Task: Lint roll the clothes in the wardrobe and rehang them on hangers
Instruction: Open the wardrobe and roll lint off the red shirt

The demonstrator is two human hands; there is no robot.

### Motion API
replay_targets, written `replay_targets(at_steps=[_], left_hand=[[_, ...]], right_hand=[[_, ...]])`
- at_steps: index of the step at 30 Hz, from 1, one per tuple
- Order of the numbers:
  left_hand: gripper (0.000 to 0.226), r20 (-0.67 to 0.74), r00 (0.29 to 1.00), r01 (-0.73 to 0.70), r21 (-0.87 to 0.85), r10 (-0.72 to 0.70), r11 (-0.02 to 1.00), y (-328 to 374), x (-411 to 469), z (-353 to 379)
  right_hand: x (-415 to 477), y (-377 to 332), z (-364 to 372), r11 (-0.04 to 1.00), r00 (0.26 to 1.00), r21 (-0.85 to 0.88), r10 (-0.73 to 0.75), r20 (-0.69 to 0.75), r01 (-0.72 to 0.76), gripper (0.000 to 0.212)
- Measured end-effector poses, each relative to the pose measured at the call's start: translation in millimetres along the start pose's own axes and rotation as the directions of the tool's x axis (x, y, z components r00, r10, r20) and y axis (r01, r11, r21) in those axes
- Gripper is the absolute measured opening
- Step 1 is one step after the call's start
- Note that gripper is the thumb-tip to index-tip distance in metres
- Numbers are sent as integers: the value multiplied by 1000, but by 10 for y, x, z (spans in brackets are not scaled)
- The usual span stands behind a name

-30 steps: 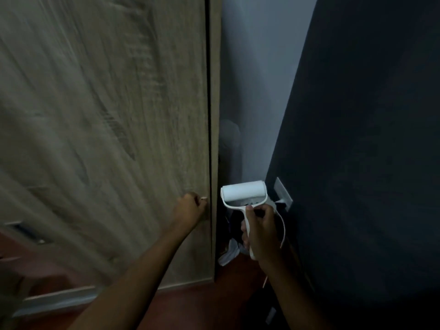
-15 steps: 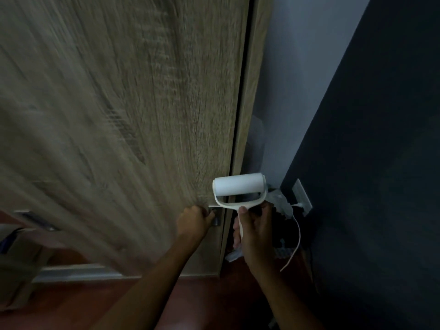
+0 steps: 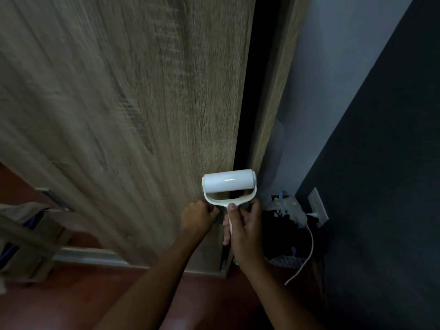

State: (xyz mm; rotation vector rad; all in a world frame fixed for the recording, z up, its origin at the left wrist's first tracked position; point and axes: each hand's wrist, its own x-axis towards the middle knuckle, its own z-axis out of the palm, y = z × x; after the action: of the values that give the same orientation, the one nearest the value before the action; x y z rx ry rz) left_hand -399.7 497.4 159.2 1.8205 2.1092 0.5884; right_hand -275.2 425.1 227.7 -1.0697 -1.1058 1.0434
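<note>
Door (image 3: 133, 110) now swung wider, dark gap at its right edge. Left hand (image 3: 197, 219) fingers curled tight on door edge. Right hand (image 3: 245, 231) fingers wrapped round roller (image 3: 229, 184) handle, roll just above thumb.

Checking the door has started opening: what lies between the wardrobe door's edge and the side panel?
A dark open gap between wardrobe door and side panel, seen from the head view.

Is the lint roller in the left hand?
No, the right hand grips the lint roller by its handle; the left hand is at the wardrobe door edge.
</note>
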Motion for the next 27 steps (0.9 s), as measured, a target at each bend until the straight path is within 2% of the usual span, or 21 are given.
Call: replay_targets(at_steps=[6,9,13,18,23,27], left_hand=[[40,8,999,50,54,-51,997,-481,57,-304],[37,10,995,101,69,-102,992,-812,120,-501],[37,21,985,172,75,-174,982,-1307,250,-778],[39,12,975,220,141,-224,965,-1945,399,-1141],[37,0,964,261,188,-265,947,-2516,550,-1477],[32,1,954,295,160,-299,942,-2907,646,-1691]], right_hand=[[-73,-14,411,996,998,-70,-52,30,54,42],[-80,-31,739,990,997,-118,-77,-11,75,46],[-76,14,1216,966,996,-250,-73,-46,60,15],[-129,38,1851,977,1000,-213,0,-31,-7,16],[-248,48,2431,982,997,-185,-23,71,36,19],[-291,95,2775,985,990,-166,-32,135,54,17]])
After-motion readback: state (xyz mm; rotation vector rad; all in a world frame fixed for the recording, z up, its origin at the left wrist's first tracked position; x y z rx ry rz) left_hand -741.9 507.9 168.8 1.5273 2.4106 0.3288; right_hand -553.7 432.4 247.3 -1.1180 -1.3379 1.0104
